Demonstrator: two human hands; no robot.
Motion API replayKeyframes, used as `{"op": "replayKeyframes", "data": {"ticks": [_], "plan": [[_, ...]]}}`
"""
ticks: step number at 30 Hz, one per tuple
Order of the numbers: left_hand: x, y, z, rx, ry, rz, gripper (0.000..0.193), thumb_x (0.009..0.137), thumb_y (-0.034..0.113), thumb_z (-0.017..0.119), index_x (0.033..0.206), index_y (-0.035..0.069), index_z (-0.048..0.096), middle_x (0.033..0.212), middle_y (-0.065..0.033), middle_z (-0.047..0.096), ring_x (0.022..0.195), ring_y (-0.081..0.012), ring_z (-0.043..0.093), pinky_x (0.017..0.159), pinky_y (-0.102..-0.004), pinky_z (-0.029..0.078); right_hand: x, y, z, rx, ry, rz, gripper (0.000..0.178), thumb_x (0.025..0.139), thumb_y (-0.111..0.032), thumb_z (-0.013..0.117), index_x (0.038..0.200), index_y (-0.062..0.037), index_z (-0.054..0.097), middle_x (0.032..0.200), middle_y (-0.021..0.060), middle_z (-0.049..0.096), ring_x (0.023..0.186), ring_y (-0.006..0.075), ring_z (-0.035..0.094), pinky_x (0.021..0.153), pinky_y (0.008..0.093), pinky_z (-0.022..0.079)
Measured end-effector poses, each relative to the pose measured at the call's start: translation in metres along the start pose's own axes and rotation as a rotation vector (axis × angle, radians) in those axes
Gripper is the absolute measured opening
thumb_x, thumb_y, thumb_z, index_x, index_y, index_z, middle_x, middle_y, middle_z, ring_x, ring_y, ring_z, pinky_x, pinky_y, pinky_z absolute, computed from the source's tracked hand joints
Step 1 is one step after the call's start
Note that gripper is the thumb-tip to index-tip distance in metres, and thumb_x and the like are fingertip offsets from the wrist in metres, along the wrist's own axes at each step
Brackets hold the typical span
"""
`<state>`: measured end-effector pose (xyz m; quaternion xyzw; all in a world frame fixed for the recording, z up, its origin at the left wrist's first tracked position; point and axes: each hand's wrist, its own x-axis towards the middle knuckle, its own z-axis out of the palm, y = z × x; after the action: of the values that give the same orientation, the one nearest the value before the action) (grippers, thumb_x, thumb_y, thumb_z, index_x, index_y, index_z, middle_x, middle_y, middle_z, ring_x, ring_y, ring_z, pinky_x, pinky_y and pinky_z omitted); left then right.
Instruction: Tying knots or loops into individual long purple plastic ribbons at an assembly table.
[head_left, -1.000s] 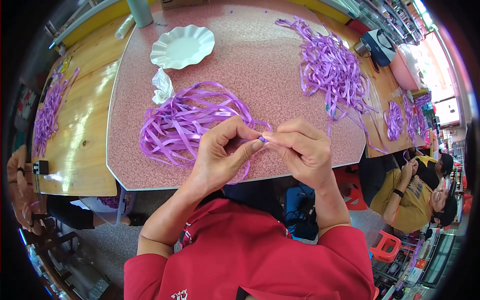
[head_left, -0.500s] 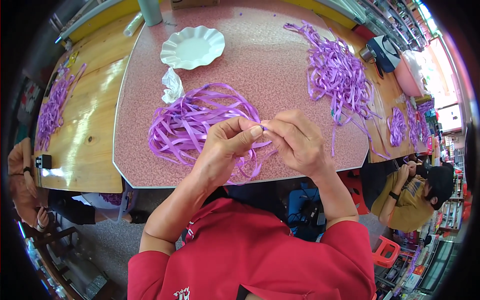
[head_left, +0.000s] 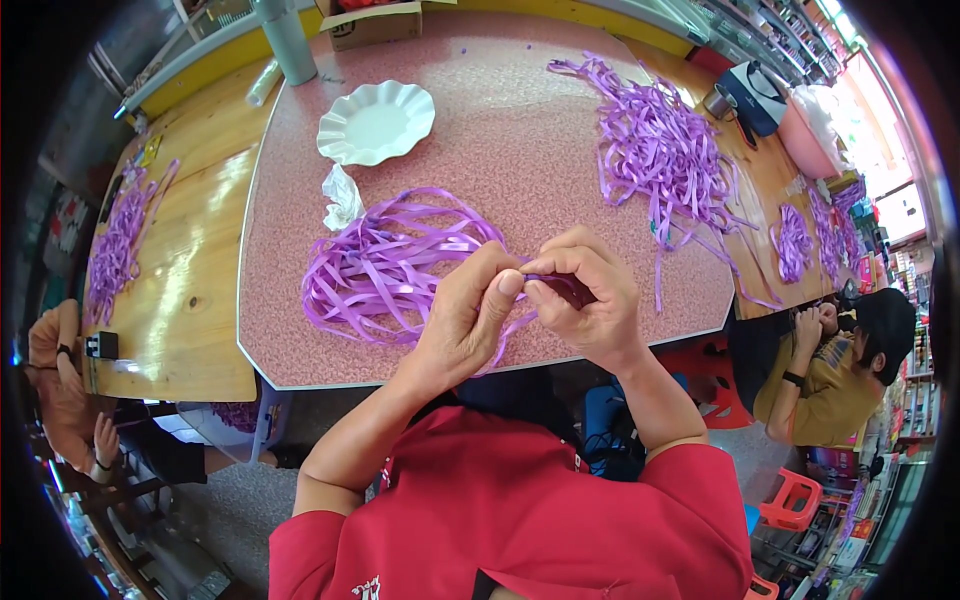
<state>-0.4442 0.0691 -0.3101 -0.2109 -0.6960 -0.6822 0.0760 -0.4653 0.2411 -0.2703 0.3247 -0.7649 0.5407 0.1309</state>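
Note:
Above the near edge of the pink speckled table (head_left: 520, 130), my left hand (head_left: 468, 310) and my right hand (head_left: 592, 300) meet fingertip to fingertip. Both are closed in a pinch on a purple ribbon (head_left: 514, 328), whose loose part hangs below the fingers. A small dark purple bit shows between the fingertips; its shape is too small to make out. Just behind and left of my hands lies a looped heap of purple ribbons (head_left: 370, 285), partly covered by my left hand. Crumpled white tissue (head_left: 343, 198) touches the heap's far side.
A white scalloped plate (head_left: 375, 122) and a pale green bottle (head_left: 290, 50) stand at the far left, near a cardboard box (head_left: 375, 27). Another ribbon pile (head_left: 665, 150) spreads on the right. People sit at both sides, one in a mustard shirt (head_left: 830, 390). Red stools (head_left: 792, 500) stand lower right.
The view has shifted slightly, so the table sits lower in it. My right fingers have spread into a rounder pinch, and my left thumb now points more upward. Both hands stay on the ribbon.

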Motion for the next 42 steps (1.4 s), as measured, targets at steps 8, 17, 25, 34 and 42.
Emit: {"op": "replayKeyframes", "data": {"ticks": [8,17,25,34,42], "plan": [[-0.004,0.012,0.008,-0.112,0.065,-0.073,0.03,0.106,0.025,0.047,0.094,0.0,0.058,0.074,-0.0052,0.047,0.066,-0.0136,0.048,0.058,-0.0308,0.038,-0.001,0.009,-0.003,-0.113,0.03,-0.347,0.018,0.079,0.002,0.076,0.095,-0.0009,0.07,0.085,0.0091,0.064,0.071,0.0189,0.062,0.06,0.0287,0.05],[0.0,0.0,0.024,-0.125,0.283,-0.013,0.029,0.106,0.028,0.046,0.096,0.002,0.056,0.076,0.0027,0.043,0.066,-0.0076,0.039,0.058,-0.0232,0.035,0.001,0.006,0.018,0.032,0.158,-0.165,0.015,0.081,0.0,0.076,0.096,-0.0011,0.071,0.084,0.0086,0.064,0.07,0.017,0.061,0.058,0.0276,0.048],[-0.002,-0.006,0.011,-0.47,0.214,-0.237,0.033,0.107,0.034,0.043,0.101,0.005,0.057,0.074,0.0053,0.041,0.064,-0.0048,0.032,0.055,-0.0225,0.026,0.008,-0.003,0.001,0.19,-0.033,0.136,0.015,0.087,-0.001,0.071,0.102,0.0001,0.071,0.087,0.005,0.064,0.073,0.0103,0.059,0.057,0.0238,0.045],[0.006,0.012,-0.003,-0.35,0.058,-0.277,0.021,0.102,0.024,0.055,0.104,0.004,0.061,0.081,0.0027,0.056,0.067,-0.004,0.042,0.061,-0.0208,0.035,-0.004,0.014,-0.016,0.238,-0.047,0.158,0.014,0.09,-0.001,0.068,0.103,0.0013,0.071,0.087,0.0053,0.065,0.068,0.007,0.057,0.057,0.022,0.043],[0.02,0.013,-0.042,0.426,0.125,-0.172,0.016,0.091,0.001,0.065,0.107,0.001,0.064,0.091,-0.0001,0.063,0.08,-0.0074,0.058,0.072,-0.0213,0.047,-0.025,0.076,-0.064,0.076,-0.1,0.178,0.013,0.091,-0.011,0.068,0.098,0.0003,0.071,0.082,0.0071,0.067,0.076,0.0149,0.064,0.066,0.0292,0.049]]}}
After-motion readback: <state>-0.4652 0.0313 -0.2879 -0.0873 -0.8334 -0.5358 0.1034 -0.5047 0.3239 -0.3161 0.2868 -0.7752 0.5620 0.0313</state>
